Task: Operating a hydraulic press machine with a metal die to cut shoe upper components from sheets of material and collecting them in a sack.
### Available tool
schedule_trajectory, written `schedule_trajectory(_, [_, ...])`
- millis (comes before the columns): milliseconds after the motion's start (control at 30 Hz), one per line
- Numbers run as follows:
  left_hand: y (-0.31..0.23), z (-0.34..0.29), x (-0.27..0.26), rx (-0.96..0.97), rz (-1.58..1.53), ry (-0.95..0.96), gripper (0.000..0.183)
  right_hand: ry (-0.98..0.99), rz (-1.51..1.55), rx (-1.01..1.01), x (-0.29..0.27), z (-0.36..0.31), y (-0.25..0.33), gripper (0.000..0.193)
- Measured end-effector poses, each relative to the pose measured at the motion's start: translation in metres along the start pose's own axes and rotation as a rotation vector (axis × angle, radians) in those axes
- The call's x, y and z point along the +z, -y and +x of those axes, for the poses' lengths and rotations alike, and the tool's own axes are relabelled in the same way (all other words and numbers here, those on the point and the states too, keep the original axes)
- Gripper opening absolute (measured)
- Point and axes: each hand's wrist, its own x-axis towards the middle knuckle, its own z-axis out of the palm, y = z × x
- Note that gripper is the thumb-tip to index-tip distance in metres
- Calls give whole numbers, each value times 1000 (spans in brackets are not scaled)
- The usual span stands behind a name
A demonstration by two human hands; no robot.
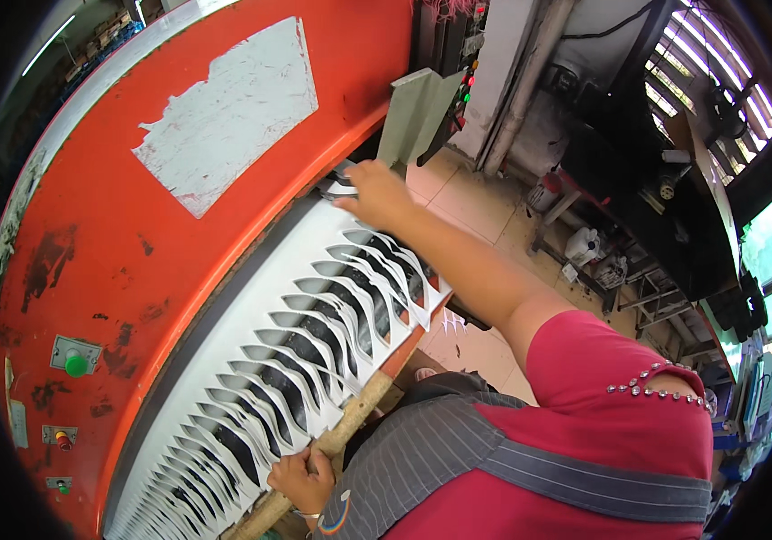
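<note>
A long white sheet [300,360], cut into many curved, raised slats, stretches along the bed of a big red machine [224,216]. My left hand [303,479] is closed at the sheet's near edge, fingers curled against it beside a wooden bar [354,418]. At the far end, my right hand [377,196] reaches across with bent fingers around a small curved white strip [339,189], close under the red housing. Its fingertips are partly hidden. Dark gaps show between the slats.
A grey-green metal plate [415,121] stands upright just beyond my right hand. Green buttons [76,364] and a red knob [63,439] sit on the machine's front. White scraps [454,320] lie on the tiled floor. A cluttered dark bench [647,207] stands at the right.
</note>
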Motion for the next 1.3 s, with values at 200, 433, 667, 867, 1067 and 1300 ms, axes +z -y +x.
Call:
schedule_trajectory(200, [-10,6,-37,117,-83,278,19,398,13,-27,-5,-13,-53,62])
schedule_trajectory(433, [-77,130,-26,-32,-465,128,14,396,245,26,-37,-60,-39,58])
schedule_trajectory(667, [-127,274,133,-109,-952,113,53,334,416,-35,-36,-99,-53,60])
schedule_trajectory(867, [-150,292,154,-28,-1013,352,51,258,513,-65,-22,-121,-72,55])
schedule_trajectory(1067, [-159,295,140,-37,-1039,309,52,179,517,-127,-9,-113,-69,53])
schedule_trajectory(1300, [-153,317,144,22,-995,305,51,201,482,-75,-2,-96,-63,53])
